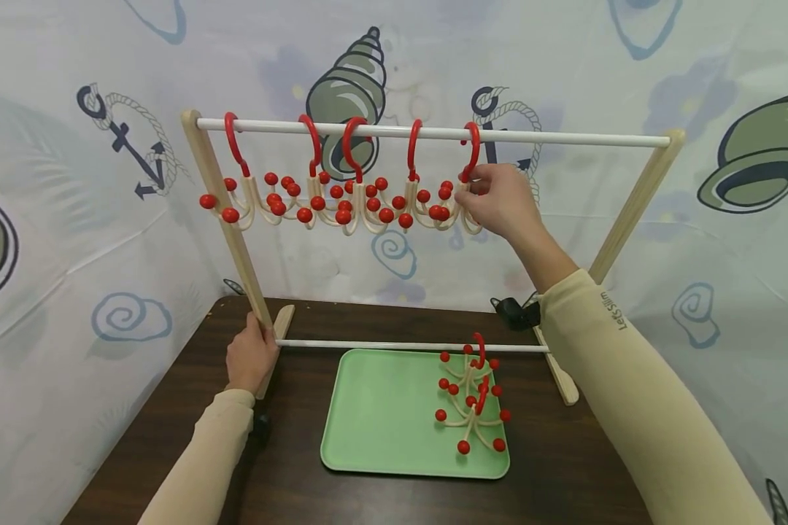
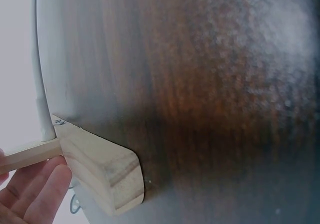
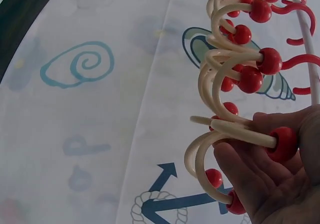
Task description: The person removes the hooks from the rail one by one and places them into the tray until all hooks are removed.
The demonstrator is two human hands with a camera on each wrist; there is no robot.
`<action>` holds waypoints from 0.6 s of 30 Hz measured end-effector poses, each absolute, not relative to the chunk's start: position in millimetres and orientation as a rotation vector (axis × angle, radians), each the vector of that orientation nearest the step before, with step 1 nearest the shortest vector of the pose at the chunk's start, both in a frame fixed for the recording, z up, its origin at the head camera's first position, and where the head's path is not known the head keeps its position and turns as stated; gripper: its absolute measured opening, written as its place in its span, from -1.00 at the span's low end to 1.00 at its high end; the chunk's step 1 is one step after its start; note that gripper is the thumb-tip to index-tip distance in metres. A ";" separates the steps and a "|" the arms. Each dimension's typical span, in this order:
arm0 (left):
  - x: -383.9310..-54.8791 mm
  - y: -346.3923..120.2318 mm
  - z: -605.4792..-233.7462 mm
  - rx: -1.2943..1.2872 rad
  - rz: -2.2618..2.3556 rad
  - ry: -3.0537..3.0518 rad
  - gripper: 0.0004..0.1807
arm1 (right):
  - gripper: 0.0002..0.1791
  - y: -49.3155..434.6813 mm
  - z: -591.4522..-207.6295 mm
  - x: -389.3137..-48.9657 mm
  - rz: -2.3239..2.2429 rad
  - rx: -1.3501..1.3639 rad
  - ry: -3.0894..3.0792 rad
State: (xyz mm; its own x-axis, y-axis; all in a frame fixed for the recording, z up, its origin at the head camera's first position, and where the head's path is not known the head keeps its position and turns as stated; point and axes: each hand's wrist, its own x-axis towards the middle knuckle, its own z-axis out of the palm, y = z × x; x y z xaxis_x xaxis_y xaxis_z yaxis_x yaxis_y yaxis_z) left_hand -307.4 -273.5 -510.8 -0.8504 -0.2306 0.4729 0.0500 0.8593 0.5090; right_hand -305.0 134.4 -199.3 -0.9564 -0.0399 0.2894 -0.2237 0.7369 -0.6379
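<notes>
A rack with wooden uprights (image 1: pixel 235 240) and a white top rail (image 1: pixel 565 138) stands on the table. Several multi-arm hook hangers (image 1: pixel 358 191), cream with red hooks and red ball tips, hang in a row along the rail. My right hand (image 1: pixel 504 200) pinches the rightmost hanger (image 1: pixel 476 146) just under its red hook, which is over the rail. In the right wrist view, this hanger's curved arms (image 3: pixel 240 133) lie between thumb and fingers. Low on the left upright, my left hand (image 1: pixel 251 357) grips the wood, close above the wooden foot (image 2: pixel 107 169).
A green tray (image 1: pixel 387 415) lies on the dark table (image 1: pixel 289 474). Two more hangers (image 1: pixel 474 419) sit at its right side. Behind the tray runs a white lower bar (image 1: pixel 407 345). A printed cloth (image 1: pixel 394 80) covers the wall behind.
</notes>
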 end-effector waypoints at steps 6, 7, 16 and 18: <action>-306.8 -275.5 -511.3 0.141 -0.709 -2.499 -0.75 | -0.57 134.9 -197.7 -303.5 1.033 0.198 -2.674; -306.8 -275.8 -511.5 0.144 -0.707 -2.498 -0.75 | -0.57 135.1 -197.1 -303.1 1.036 0.197 -2.676; -306.7 -275.0 -511.6 0.151 -0.710 -2.501 -0.75 | -0.60 140.6 -189.2 -297.2 1.059 0.195 -2.642; -307.7 -274.3 -511.6 0.150 -0.709 -2.506 -0.74 | -0.60 141.9 -187.8 -295.5 1.073 0.207 -2.626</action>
State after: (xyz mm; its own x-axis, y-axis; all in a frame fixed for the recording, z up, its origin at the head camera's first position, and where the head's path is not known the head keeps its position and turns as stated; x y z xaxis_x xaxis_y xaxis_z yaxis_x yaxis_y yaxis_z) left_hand -307.7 -274.3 -511.6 -0.8552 -0.2406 0.4590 0.0356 0.8563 0.5153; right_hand -295.5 141.9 -187.8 -0.9457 -0.0208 0.3244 -0.2420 0.7111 -0.6601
